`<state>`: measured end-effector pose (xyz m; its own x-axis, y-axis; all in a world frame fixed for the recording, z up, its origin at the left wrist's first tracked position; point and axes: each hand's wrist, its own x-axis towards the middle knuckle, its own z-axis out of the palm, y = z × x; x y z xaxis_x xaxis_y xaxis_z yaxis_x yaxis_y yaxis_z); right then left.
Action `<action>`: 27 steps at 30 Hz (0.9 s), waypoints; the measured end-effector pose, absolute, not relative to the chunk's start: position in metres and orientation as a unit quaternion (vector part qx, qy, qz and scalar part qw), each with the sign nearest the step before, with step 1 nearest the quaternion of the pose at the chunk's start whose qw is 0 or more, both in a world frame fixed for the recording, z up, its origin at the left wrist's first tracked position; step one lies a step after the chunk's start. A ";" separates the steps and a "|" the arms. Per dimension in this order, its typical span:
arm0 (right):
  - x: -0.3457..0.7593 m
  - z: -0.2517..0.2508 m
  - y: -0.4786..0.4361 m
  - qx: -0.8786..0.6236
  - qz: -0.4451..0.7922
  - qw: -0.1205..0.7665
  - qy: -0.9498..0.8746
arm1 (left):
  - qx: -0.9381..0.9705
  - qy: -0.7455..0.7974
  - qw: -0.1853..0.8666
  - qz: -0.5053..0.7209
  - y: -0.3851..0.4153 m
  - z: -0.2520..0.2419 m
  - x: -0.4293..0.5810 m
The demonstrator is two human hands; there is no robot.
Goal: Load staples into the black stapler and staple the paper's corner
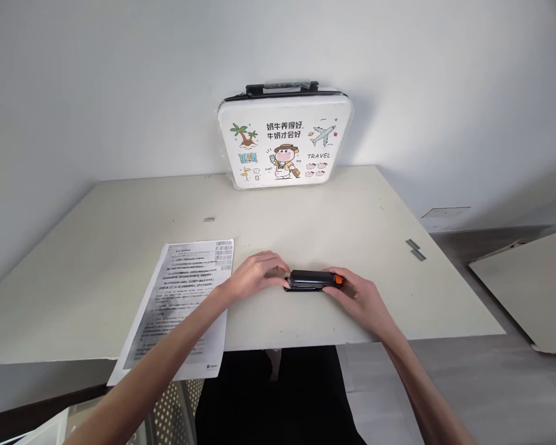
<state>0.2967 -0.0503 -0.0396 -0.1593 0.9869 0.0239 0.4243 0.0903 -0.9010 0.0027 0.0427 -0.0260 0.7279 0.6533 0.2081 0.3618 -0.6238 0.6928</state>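
Note:
A black stapler (311, 279) with an orange end lies on the table in front of me, pointing left and right. My right hand (359, 296) is closed around its orange end, thumb on the near side and fingers on the far side. At the opposite end my left hand (258, 274) pinches the stapler's tip between thumb and fingers. To the left, a printed sheet of paper (185, 290) lies partly under my left forearm, its lower edge hanging over the table's front edge.
A white travel case (287, 142) with cartoon prints stands against the wall at the back. One small staple strip (209, 219) lies beyond the paper. Two more staple strips (416, 249) lie near the right edge of the table (97, 247). Another pale surface (532, 284) stands at far right.

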 end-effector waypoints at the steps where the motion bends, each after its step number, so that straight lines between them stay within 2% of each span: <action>1: 0.297 -0.039 -0.050 -0.542 0.400 0.352 -0.651 | 0.875 0.286 0.321 0.224 0.047 -0.026 0.004; 8: 0.296 -0.040 -0.050 -0.541 0.390 0.348 -0.658 | 0.881 0.286 0.312 0.212 0.058 -0.025 0.012; 13: 0.295 -0.044 -0.051 -0.549 0.371 0.360 -0.657 | 0.890 0.311 0.249 0.221 0.039 -0.019 0.005; 21: 0.297 -0.046 -0.052 -0.571 0.351 0.347 -0.656 | 0.872 0.445 0.160 0.129 -0.074 0.008 -0.109; 24: 0.297 -0.048 -0.053 -0.579 0.349 0.336 -0.656 | 0.868 0.472 0.144 0.054 -0.115 0.009 -0.150; 27: 0.297 -0.050 -0.054 -0.593 0.340 0.331 -0.650 | 0.869 0.480 0.118 0.031 -0.140 0.000 -0.165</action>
<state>0.2970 -0.0541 -0.0501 -0.0766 0.9967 0.0270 0.5461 0.0646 -0.8352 -0.1653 -0.1400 0.0004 0.5379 0.8409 -0.0591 0.8261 -0.5120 0.2353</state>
